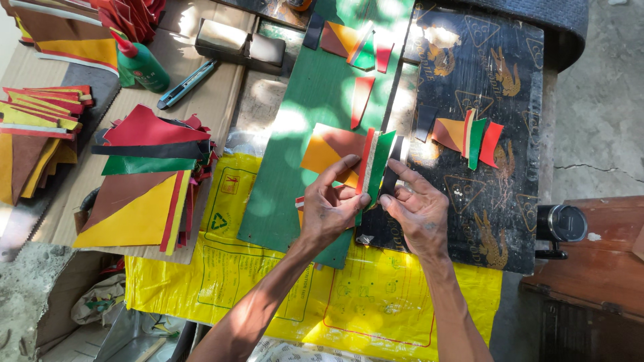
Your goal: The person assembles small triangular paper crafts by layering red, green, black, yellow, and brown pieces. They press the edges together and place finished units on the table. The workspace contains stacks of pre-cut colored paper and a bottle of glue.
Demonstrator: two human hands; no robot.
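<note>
Leather in orange, brown, red, cream and green makes up the stitched-together patch (345,157) held over a green board (305,127). The left hand (332,208) pinches its lower edge between thumb and fingers, closed on the strips; the right hand (416,208) presses a black strip (392,171) against the patch's right edge, fingers closed on it. The patch's upper edge hangs free above the board, with bare green around it.

Two more finished patches lie nearby: one at the board's top (352,40), one on the black printed sheet (469,137) to the right. A lone red strip (361,100) sits between them. Left, a stack of cut pieces (144,181) rests on cardboard, beside a green glue bottle (141,64) and a blue utility knife (186,84). A yellow sack (376,302) covers the near worktop, dappled with sunlight.
</note>
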